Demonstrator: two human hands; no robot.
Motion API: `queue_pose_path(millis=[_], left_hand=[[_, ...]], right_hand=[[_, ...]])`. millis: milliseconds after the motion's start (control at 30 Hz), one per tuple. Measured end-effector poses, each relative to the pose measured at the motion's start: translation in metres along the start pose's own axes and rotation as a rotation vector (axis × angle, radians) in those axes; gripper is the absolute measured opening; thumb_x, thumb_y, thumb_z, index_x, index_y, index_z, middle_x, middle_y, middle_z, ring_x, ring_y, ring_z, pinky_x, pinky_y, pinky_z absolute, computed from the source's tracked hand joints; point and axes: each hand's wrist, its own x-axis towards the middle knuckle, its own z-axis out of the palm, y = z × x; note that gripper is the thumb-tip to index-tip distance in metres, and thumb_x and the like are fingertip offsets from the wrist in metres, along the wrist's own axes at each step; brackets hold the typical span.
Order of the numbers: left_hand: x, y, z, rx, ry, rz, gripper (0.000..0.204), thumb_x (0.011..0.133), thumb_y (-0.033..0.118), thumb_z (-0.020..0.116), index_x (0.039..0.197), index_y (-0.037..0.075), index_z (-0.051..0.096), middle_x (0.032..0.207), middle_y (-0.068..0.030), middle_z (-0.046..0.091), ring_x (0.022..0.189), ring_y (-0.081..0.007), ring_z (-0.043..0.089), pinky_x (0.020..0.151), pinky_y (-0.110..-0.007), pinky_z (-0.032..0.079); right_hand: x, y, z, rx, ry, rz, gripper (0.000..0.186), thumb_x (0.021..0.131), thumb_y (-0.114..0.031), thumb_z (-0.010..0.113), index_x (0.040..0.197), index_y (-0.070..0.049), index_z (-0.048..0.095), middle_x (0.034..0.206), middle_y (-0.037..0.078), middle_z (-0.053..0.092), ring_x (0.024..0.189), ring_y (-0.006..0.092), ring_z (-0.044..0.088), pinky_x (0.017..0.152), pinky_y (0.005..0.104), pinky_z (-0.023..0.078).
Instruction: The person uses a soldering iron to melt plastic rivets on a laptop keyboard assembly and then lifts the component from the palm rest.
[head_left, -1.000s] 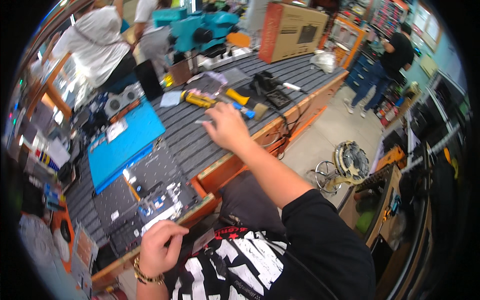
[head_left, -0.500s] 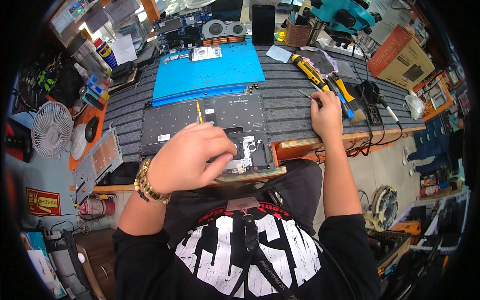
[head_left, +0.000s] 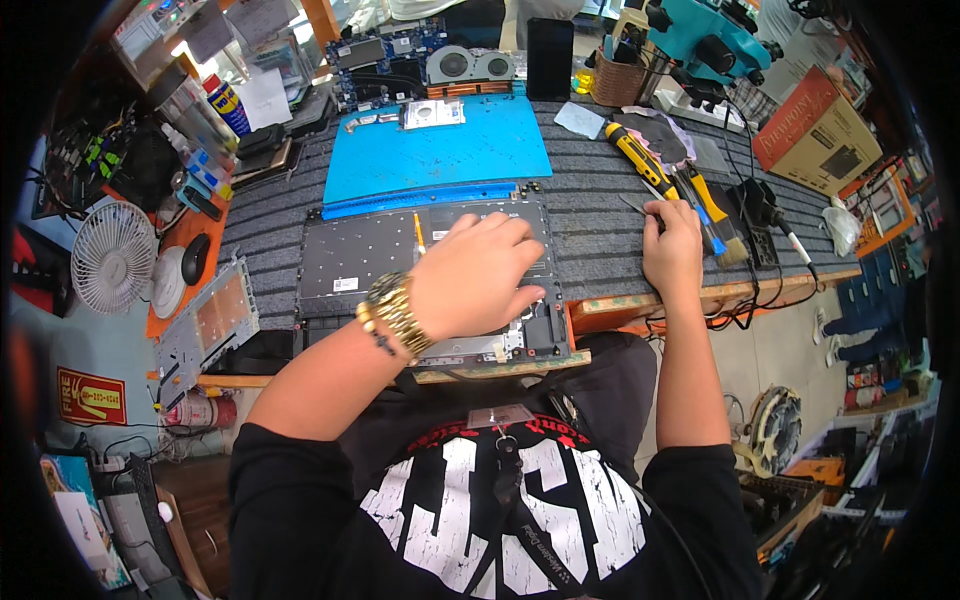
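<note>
Laptop casing (head_left: 350, 250) lies under left hand (head_left: 480, 275); basket (head_left: 615, 82) holds upright items (head_left: 608, 47).

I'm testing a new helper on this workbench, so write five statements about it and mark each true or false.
1. The left hand is over the laptop chassis. True.
2. The gold-coloured wristband is on the right wrist. False: the gold-coloured wristband is on the left wrist.
3. The white desk fan is to the left of the blue mat. True.
4. The cardboard box stands on the blue mat. False: the cardboard box is off to the right of it.
5. The right hand is left of the brush bristles. True.
</note>
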Motion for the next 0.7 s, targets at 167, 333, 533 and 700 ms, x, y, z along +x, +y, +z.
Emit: queue_pose_path(millis=[167, 333, 533, 700], left_hand=[[0.018, -0.016, 0.013, 0.079, -0.157, -0.065, 0.062, 0.105, 0.057, 0.079, 0.136, 0.003, 0.08, 0.144, -0.0192, 0.074, 0.139, -0.0385, 0.069, 0.119, -0.054, 0.051], [0.019, -0.019, 0.019, -0.013, -0.159, -0.073, 0.062, 0.098, 0.054, 0.087, 0.135, 0.005, 0.079, 0.144, -0.0234, 0.074, 0.136, -0.0437, 0.071, 0.115, -0.057, 0.056], [0.02, -0.012, 0.021, 0.056, -0.169, -0.088, 0.07, 0.091, 0.064, 0.088, 0.128, 0.006, 0.075, 0.134, -0.0225, 0.073, 0.127, -0.0455, 0.071, 0.106, -0.06, 0.055], [0.018, -0.013, 0.028, 0.008, -0.235, -0.131, 0.084, 0.095, 0.066, 0.085, 0.146, 0.002, 0.07, 0.156, -0.0285, 0.064, 0.151, -0.0478, 0.06, 0.129, -0.062, 0.046]], right_hand=[[0.0, -0.001, -0.001, 0.005, -0.009, 0.02, 0.012, 0.104, -0.009, 0.078, 0.116, -0.008, 0.08, 0.118, 0.012, 0.075, 0.115, 0.0385, 0.069, 0.101, 0.0505, 0.057], [-0.001, 0.007, -0.001, 0.018, 0.033, -0.056, 0.012, 0.102, -0.007, 0.077, 0.114, -0.005, 0.08, 0.116, 0.016, 0.076, 0.115, 0.0416, 0.069, 0.102, 0.0515, 0.056], [0.0, 0.008, 0.001, 0.065, 0.002, -0.081, 0.016, 0.102, -0.002, 0.074, 0.117, -0.002, 0.079, 0.117, 0.021, 0.074, 0.117, 0.0454, 0.067, 0.105, 0.0533, 0.054], [-0.002, 0.013, 0.004, 0.024, -0.042, -0.051, 0.016, 0.108, -0.004, 0.071, 0.123, 0.001, 0.073, 0.122, 0.019, 0.07, 0.12, 0.0443, 0.064, 0.107, 0.0528, 0.052]])
